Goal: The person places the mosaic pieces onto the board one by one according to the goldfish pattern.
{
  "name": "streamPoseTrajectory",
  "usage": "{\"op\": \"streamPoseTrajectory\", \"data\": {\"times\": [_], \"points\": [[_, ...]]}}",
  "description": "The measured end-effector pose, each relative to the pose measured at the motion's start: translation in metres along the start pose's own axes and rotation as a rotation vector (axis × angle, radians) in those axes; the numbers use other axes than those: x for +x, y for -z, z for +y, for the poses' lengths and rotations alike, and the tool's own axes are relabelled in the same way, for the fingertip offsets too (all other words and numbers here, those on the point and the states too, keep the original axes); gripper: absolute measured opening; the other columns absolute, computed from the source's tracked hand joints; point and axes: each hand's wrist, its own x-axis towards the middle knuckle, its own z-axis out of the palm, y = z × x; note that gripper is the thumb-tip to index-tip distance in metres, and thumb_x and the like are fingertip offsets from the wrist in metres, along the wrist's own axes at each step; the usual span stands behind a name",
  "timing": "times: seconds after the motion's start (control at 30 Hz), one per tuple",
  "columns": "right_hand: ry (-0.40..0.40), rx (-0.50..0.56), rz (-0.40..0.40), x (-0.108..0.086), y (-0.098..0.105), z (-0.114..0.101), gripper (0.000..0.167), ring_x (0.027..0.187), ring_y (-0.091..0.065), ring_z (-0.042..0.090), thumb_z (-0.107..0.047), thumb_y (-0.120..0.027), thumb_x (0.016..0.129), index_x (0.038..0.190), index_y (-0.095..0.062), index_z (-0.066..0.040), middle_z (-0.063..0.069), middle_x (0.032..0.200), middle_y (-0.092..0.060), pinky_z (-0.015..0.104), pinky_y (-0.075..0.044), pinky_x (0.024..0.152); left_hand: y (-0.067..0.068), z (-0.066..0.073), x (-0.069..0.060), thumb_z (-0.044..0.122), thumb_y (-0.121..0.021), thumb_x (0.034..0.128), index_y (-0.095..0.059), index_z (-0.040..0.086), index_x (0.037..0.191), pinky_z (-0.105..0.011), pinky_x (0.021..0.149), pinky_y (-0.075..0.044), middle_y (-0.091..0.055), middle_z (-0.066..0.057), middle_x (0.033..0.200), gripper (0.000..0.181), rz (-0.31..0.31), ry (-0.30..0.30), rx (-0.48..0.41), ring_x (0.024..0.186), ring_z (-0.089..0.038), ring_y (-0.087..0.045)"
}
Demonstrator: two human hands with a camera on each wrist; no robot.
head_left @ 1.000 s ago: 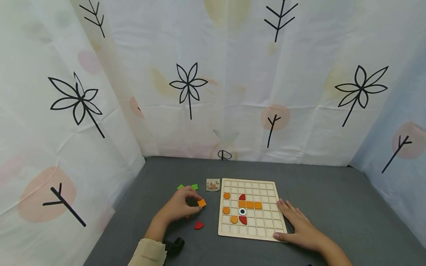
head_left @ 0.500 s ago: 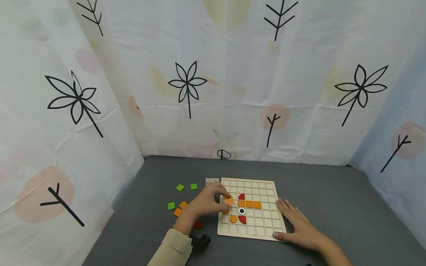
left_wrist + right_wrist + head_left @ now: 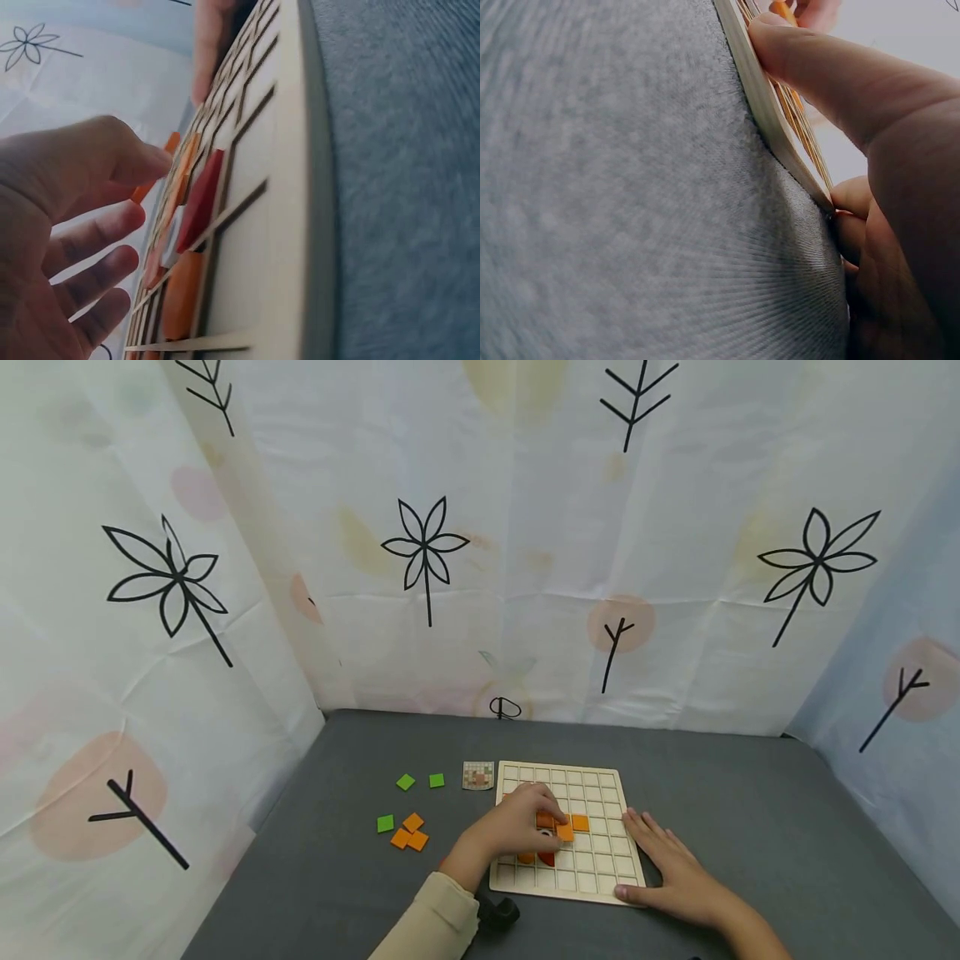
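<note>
Soft, even light; the 2 wrist views look hazy (the grey cloth (image 3: pixel 630 187) blurred).

left hand (image 3: pixel 519 823) pinching, right hand (image 3: pixel 681 878) resting outstretched

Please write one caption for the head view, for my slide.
Left hand pinches an orange square tile over a pale wooden grid board while the right hand touches its edge.

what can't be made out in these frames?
- Head: part of the board's left side, behind the left hand.
- Head: the small card's pattern, too small to read.
- Left wrist: middle of the held orange tile, behind that same hand.
- Right wrist: most board cells, seen nearly edge-on and partly behind the right hand.
</note>
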Motion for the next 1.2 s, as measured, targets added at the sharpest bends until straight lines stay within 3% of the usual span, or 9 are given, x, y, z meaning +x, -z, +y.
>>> {"op": "streamPoseTrajectory", "data": {"times": [0.23, 0.43, 0.5, 0.6, 0.73, 0.83, 0.97, 1.07, 1.2], "points": [[0.009, 0.0, 0.006, -0.0004, -0.0007, 0.0003, 0.104, 0.14, 0.009, -0.032, -0.054, -0.083, 0.087, 0.166, -0.036, -0.005, 0.021, 0.171, -0.034, -0.003, 0.012, 0.107, -0.0032, 0.0018, -0.0015, 0.011, -0.076, 0.0893, -0.083, 0.015, 0.116, -0.019, 0.083, -0.046, -0.065, 0.009, 0.112, 0.028, 0.016, 0.023, 0.074, 0.1, -0.004, -0.052], [-0.016, 0.002, -0.006, -0.001, -0.0002, 0.0, 0.104, 0.166, -0.014, 0.02, -0.055, -0.082, 0.087, 0.167, -0.034, -0.008, 0.019, 0.173, -0.032, -0.002, 0.011, 0.108, -0.0046, 0.0011, -0.0025, 0.014, -0.077, 0.0903, -0.083, 0.016, 0.117, -0.019, 0.084, -0.045, -0.063, 0.01, 0.114, 0.028, 0.01, 0.04, 0.061, 0.102, -0.004, -0.051], [-0.019, 0.002, -0.009, -0.0013, -0.0002, -0.0006, 0.104, 0.165, -0.017, 0.025, -0.056, -0.081, 0.087, 0.167, -0.034, -0.008, 0.019, 0.173, -0.031, -0.002, 0.011, 0.108, -0.0048, 0.0008, -0.0027, 0.016, -0.077, 0.0902, -0.083, 0.017, 0.118, -0.019, 0.083, -0.045, -0.062, 0.011, 0.113, 0.028, 0.003, 0.047, 0.053, 0.102, -0.005, -0.051], [-0.015, 0.005, -0.004, -0.0014, -0.0003, -0.001, 0.104, 0.162, -0.004, -0.001, -0.056, -0.081, 0.087, 0.167, -0.034, -0.008, 0.019, 0.173, -0.032, -0.003, 0.011, 0.108, -0.005, 0.0, -0.0029, 0.017, -0.077, 0.0895, -0.083, 0.017, 0.118, -0.019, 0.082, -0.045, -0.062, 0.011, 0.114, 0.029, -0.006, 0.052, 0.035, 0.103, -0.006, -0.051], [0.009, -0.001, 0.009, -0.0013, -0.0003, -0.0017, 0.104, 0.142, 0.007, -0.03, -0.055, -0.082, 0.087, 0.166, -0.036, -0.005, 0.02, 0.172, -0.034, -0.003, 0.011, 0.108, -0.0056, -0.0007, -0.003, 0.017, -0.078, 0.0884, -0.083, 0.019, 0.116, -0.02, 0.082, -0.046, -0.061, 0.011, 0.115, 0.028, -0.007, 0.055, 0.02, 0.104, -0.006, -0.05], [0.004, -0.004, 0.007, -0.0015, -0.0007, -0.0011, 0.104, 0.154, 0.003, -0.017, -0.056, -0.082, 0.087, 0.166, -0.036, -0.006, 0.019, 0.172, -0.033, -0.002, 0.011, 0.109, -0.005, 0.0003, -0.0032, 0.017, -0.078, 0.0881, -0.083, 0.02, 0.114, -0.02, 0.081, -0.045, -0.061, 0.011, 0.114, 0.027, -0.004, 0.052, 0.022, 0.104, -0.006, -0.049], [-0.016, 0.003, 0.0, -0.0018, -0.0016, 0.0001, 0.105, 0.165, -0.014, 0.014, -0.058, -0.081, 0.087, 0.167, -0.035, -0.008, 0.018, 0.173, -0.032, -0.002, 0.011, 0.11, -0.0044, 0.0012, -0.0035, 0.017, -0.079, 0.0887, -0.084, 0.019, 0.113, -0.02, 0.081, -0.045, -0.061, 0.011, 0.114, 0.025, -0.001, 0.042, 0.025, 0.102, -0.006, -0.05], [-0.015, 0.0, 0.002, -0.0014, -0.0016, 0.0004, 0.105, 0.165, -0.014, 0.014, -0.058, -0.081, 0.087, 0.166, -0.035, -0.008, 0.018, 0.173, -0.033, -0.002, 0.011, 0.11, -0.0049, 0.0011, -0.0033, 0.018, -0.079, 0.0899, -0.084, 0.02, 0.111, -0.019, 0.081, -0.045, -0.062, 0.012, 0.113, 0.022, 0.0, 0.04, 0.025, 0.101, -0.006, -0.05], [-0.014, 0.004, 0.005, -0.0011, -0.0015, 0.0007, 0.105, 0.157, -0.003, -0.011, -0.059, -0.081, 0.086, 0.166, -0.036, -0.007, 0.018, 0.172, -0.033, -0.002, 0.011, 0.11, -0.0055, 0.0015, -0.0028, 0.019, -0.081, 0.0911, -0.085, 0.021, 0.109, -0.019, 0.08, -0.045, -0.061, 0.012, 0.111, 0.018, -0.001, 0.041, 0.036, 0.099, -0.006, -0.05]]}}
